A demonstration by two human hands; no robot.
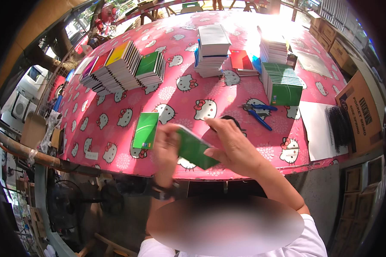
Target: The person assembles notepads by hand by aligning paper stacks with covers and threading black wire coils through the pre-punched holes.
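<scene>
Just above the table's near edge, a green notebook [196,150] is held tilted between my two hands. My left hand [167,143], blurred by motion, grips its left end. At its right end my right hand [235,143] pinches with the thumb on the cover, while the index finger reaches out above it. A black object [232,120] shows partly behind my right hand, and its kind cannot be made out. To the left of my left hand, another green spiral notebook [145,130] lies flat. Blue-handled pliers [260,115] lie spread to the right of my right hand.
Stacks of purple, red and yellow notebooks [116,64] stand far left beside green ones [150,66]. White-topped stacks [213,38], red notebooks [242,62] and a green stack [283,85] stand farther back. Black spiral coils [336,128] lie beside a cardboard box [360,120] at right.
</scene>
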